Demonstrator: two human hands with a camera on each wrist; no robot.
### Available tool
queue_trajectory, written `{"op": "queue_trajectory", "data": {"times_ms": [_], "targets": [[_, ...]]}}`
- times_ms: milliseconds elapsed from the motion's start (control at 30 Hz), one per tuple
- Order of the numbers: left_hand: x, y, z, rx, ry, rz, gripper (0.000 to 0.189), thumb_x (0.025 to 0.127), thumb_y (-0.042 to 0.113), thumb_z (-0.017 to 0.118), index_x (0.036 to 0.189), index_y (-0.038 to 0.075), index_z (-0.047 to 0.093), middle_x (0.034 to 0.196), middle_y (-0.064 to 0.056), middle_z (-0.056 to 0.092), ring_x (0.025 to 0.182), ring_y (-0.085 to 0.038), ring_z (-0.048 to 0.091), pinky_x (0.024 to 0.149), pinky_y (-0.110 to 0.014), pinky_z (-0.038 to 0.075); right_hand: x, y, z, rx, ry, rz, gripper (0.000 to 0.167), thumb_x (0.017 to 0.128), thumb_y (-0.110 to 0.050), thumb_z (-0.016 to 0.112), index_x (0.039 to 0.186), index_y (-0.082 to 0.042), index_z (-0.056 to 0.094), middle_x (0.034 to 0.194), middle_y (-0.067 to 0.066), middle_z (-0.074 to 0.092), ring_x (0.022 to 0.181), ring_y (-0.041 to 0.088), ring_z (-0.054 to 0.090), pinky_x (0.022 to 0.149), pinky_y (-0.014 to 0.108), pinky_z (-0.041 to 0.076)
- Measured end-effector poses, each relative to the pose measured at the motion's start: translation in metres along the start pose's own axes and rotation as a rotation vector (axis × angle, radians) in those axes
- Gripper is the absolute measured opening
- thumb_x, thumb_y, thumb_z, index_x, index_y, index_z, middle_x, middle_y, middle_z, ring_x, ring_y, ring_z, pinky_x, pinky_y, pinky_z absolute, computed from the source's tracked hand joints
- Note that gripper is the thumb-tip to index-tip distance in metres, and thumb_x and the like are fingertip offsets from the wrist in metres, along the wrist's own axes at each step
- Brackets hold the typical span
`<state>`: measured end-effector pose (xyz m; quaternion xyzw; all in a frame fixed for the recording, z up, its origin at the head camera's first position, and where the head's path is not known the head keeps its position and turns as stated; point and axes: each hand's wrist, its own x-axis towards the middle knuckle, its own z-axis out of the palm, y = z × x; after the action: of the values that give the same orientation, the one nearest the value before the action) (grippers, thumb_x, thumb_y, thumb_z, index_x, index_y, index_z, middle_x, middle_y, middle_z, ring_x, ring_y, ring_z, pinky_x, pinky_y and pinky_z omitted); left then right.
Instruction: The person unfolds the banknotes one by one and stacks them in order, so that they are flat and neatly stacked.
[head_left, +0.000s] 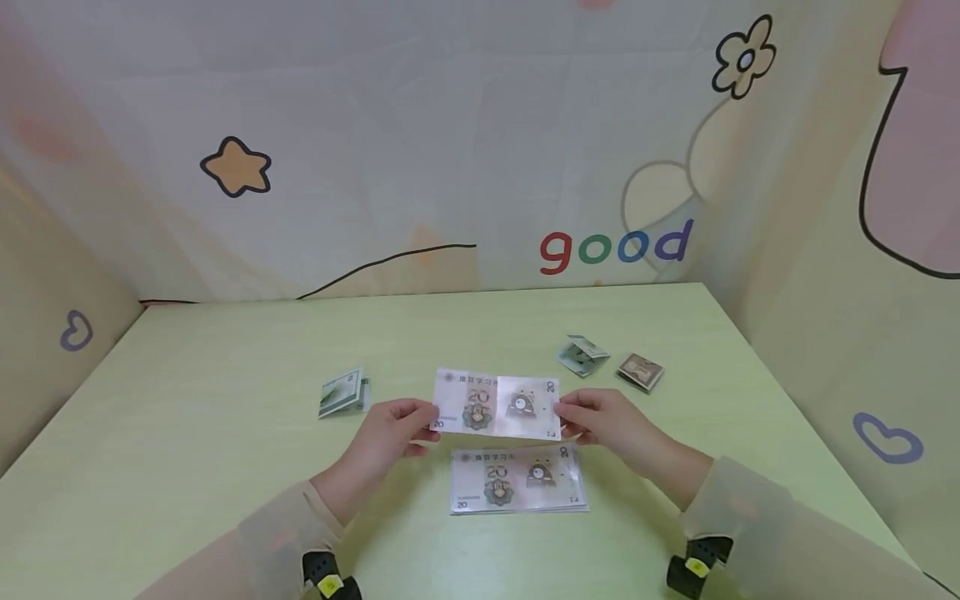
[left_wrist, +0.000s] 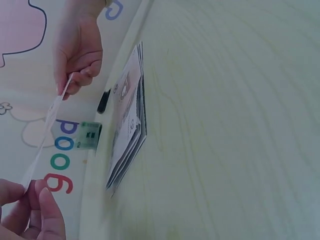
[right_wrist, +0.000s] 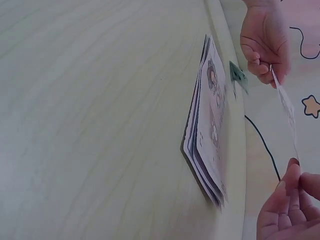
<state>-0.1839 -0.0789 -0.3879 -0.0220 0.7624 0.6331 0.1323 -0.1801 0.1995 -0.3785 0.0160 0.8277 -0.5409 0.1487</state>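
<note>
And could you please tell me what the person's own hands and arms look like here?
The left hand and right hand are ungloved. The left sleeve and right sleeve are long and pale beige, each with a black band bearing a small yellow patch.

Head view from above, facing forward-down across table (head_left: 187, 467); wrist views closer, low, turned sideways, sharing note stack (left_wrist: 125, 117) near mid-frame

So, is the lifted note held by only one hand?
No, the left hand and right hand each pinch one end of the note.
</note>
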Motion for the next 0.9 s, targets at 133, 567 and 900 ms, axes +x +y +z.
{"op": "queue_trajectory", "data": {"times_ms": [133, 567, 900], "targets": [[0.001, -0.003, -0.001, 0.045, -0.015, -0.03, 0.023, 0.092, 0.017, 0.059, 0.104, -0.001, 0.067, 0.088, -0.007, 0.067, 0.076, -0.017, 0.061, 0.068, -0.029, 0.051, -0.001, 0.0, -0.003, -0.016, -0.013, -0.002, 0.029, 0.094, -0.02, 0.056, 0.11, 0.004, 0.061, 0.083, 0.005, 0.063, 0.077, 0.015, 0.057, 0.072, 0.029, 0.051], [-0.011, -0.004, -0.001, 0.274, -0.188, -0.015, 0.017, 0.09, 0.016, 0.062, 0.085, 0.001, 0.068, 0.067, -0.004, 0.059, 0.064, -0.015, 0.055, 0.056, -0.028, 0.048, -0.014, 0.007, -0.01, -0.12, -0.095, 0.024, 0.021, 0.092, -0.02, 0.059, 0.094, -0.001, 0.066, 0.072, 0.001, 0.06, 0.071, 0.015, 0.054, 0.067, 0.03, 0.048], [-0.014, -0.005, 0.001, 0.403, -0.291, 0.027, 0.021, 0.089, 0.019, 0.062, 0.076, 0.003, 0.066, 0.06, -0.001, 0.055, 0.055, -0.013, 0.047, 0.051, -0.025, 0.044, -0.017, 0.012, -0.014, -0.213, -0.16, 0.009, 0.017, 0.09, -0.018, 0.061, 0.087, -0.003, 0.067, 0.068, 0.001, 0.061, 0.065, 0.013, 0.054, 0.06, 0.028, 0.046]]}}
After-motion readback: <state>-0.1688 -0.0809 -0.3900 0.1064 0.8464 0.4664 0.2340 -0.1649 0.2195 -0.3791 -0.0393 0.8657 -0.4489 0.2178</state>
